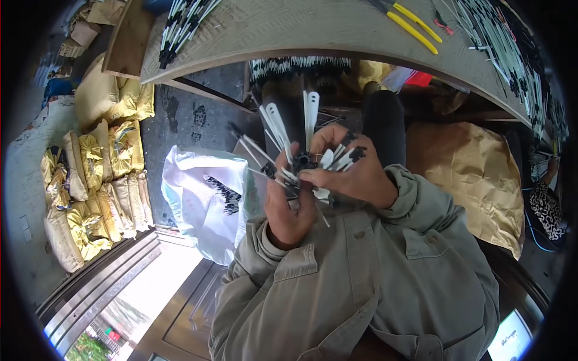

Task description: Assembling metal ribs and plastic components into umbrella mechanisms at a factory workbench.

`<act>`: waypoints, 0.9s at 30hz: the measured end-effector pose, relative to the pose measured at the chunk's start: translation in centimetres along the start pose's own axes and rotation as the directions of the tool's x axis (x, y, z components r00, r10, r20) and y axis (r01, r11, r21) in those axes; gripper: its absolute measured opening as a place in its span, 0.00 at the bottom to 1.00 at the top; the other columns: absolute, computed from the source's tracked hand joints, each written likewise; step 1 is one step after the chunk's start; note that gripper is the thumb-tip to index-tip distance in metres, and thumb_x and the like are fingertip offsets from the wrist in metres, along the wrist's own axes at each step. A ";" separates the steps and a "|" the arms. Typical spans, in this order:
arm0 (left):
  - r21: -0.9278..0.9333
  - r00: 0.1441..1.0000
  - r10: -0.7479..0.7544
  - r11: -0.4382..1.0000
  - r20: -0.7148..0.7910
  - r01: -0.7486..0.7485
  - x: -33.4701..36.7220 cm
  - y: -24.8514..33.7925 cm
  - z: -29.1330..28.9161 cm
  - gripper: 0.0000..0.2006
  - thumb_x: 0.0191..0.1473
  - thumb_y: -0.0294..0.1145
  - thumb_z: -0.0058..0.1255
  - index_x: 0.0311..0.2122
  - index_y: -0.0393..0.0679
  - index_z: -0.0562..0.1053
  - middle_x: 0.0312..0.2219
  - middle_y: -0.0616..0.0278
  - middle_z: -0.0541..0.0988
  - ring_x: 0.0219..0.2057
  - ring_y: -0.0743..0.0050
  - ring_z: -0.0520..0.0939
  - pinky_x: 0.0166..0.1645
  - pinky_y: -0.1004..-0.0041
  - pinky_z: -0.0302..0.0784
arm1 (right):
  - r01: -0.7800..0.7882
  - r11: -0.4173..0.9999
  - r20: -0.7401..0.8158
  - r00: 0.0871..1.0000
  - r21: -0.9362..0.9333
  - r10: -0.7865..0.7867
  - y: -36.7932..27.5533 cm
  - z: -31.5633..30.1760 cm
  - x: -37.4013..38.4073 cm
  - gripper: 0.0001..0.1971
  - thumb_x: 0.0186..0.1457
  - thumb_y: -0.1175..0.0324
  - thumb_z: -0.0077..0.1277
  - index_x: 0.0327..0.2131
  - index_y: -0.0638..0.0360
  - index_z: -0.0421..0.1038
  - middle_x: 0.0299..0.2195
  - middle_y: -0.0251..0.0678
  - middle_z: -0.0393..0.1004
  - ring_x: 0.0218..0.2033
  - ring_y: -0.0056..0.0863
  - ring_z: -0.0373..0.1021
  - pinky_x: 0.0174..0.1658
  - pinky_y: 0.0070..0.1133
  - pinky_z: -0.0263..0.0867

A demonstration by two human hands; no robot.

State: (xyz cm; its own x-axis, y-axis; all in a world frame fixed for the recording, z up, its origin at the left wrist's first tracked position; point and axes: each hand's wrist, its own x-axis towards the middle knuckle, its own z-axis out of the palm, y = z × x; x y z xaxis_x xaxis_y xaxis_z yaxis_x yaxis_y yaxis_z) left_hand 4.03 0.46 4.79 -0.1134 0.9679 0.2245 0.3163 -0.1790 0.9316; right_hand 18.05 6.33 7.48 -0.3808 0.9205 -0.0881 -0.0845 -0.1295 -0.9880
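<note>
In front of my chest, both hands are closed around a loose bunch of thin white plastic strips with black ends (278, 125). My left hand (286, 207) grips the bunch from the left, its fingers wrapped round the lower part. My right hand (355, 171) pinches more of these pieces between thumb and fingers, with black tips sticking out past its knuckles. Several strips fan upward, and some have holes near their rounded tops. Small black parts sit between the two hands; their exact shape is hard to make out.
A table (271, 30) beyond my hands carries yellow-handled pliers (415, 27), a strip bundle (183, 27) and a larger strip pile (512, 54). An open white plastic bag (186, 180) stands at left, near stacked yellow sacks (90, 210). Brown sheeting (463, 180) lies at right.
</note>
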 end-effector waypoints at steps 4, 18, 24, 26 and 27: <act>-0.060 0.989 0.111 0.993 0.103 -0.105 0.9 -0.8 -0.4 0.21 0.47 0.16 0.44 0.50 0.29 0.62 0.40 0.45 0.73 0.38 0.55 0.77 0.42 0.72 0.71 | 0.025 0.998 -0.016 1.000 0.051 -0.025 0.9 -0.8 -0.4 0.16 0.38 0.76 0.61 0.30 0.60 0.64 0.27 0.25 0.66 0.29 0.09 0.61 0.31 0.11 0.58; -0.025 0.986 0.125 0.992 0.113 -0.123 1.0 0.0 0.5 0.20 0.45 0.12 0.43 0.46 0.32 0.67 0.37 0.46 0.74 0.38 0.58 0.77 0.43 0.72 0.71 | 0.017 0.996 -0.041 0.999 0.088 -0.014 1.9 -1.4 -1.1 0.23 0.37 0.78 0.63 0.36 0.59 0.60 0.28 0.27 0.63 0.29 0.12 0.60 0.32 0.14 0.59; -0.207 0.961 0.025 0.978 0.274 0.034 1.2 -1.5 -1.6 0.26 0.36 0.28 0.63 0.44 0.34 0.70 0.33 0.52 0.76 0.34 0.65 0.77 0.40 0.74 0.70 | -0.112 0.926 0.353 0.935 0.360 -0.024 1.7 -3.7 -0.3 0.31 0.40 0.68 0.63 0.46 0.64 0.57 0.35 0.34 0.70 0.39 0.18 0.65 0.42 0.18 0.61; -0.493 0.932 -0.140 0.817 0.334 0.299 1.1 -2.0 -2.0 0.26 0.36 0.34 0.64 0.41 0.32 0.71 0.32 0.54 0.77 0.34 0.67 0.77 0.40 0.74 0.70 | -0.280 0.818 0.396 0.915 0.503 0.069 1.7 -4.7 -0.9 0.30 0.41 0.65 0.63 0.46 0.64 0.58 0.36 0.36 0.70 0.39 0.20 0.67 0.41 0.20 0.63; -0.587 0.892 -0.203 0.690 0.405 0.423 1.2 -1.9 -2.5 0.26 0.36 0.36 0.64 0.41 0.32 0.71 0.32 0.54 0.77 0.33 0.67 0.77 0.40 0.74 0.70 | -0.431 0.667 0.461 0.875 0.607 0.147 1.7 -4.7 -1.2 0.30 0.43 0.62 0.62 0.46 0.64 0.59 0.37 0.39 0.70 0.38 0.23 0.69 0.40 0.22 0.65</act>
State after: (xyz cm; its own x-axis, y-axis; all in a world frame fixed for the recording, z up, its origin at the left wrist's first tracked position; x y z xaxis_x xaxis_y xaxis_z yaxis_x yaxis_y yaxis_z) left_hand 0.92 1.50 3.99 0.2163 0.9708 -0.1042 -0.3832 0.1826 0.9054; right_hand 22.71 6.73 5.26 -0.7698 0.6169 -0.1635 -0.4514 -0.7074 -0.5439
